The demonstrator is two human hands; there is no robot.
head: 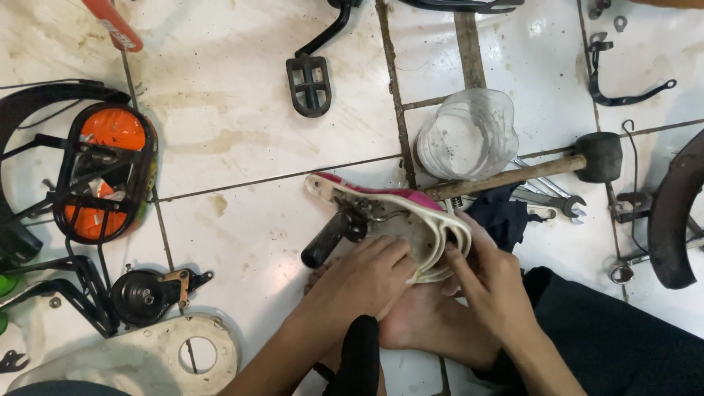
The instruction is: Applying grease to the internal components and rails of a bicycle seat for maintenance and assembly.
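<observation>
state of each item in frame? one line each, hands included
saddle: upside down, underside up, both hands on it
left hand: fingers pressed on the saddle's underside
right hand: gripping the saddle's rear edge
seat post: attached to saddle, sticking out left
mallet: lying flat on the floor
plastic cup: on its side
spanners: lying under the mallet handle
pedal: on its crank, flat on floor

Saddle [396, 220] centre, under hands; mallet [543, 167] right; pedal [309, 84] behind; basket [103, 176] left.
</observation>
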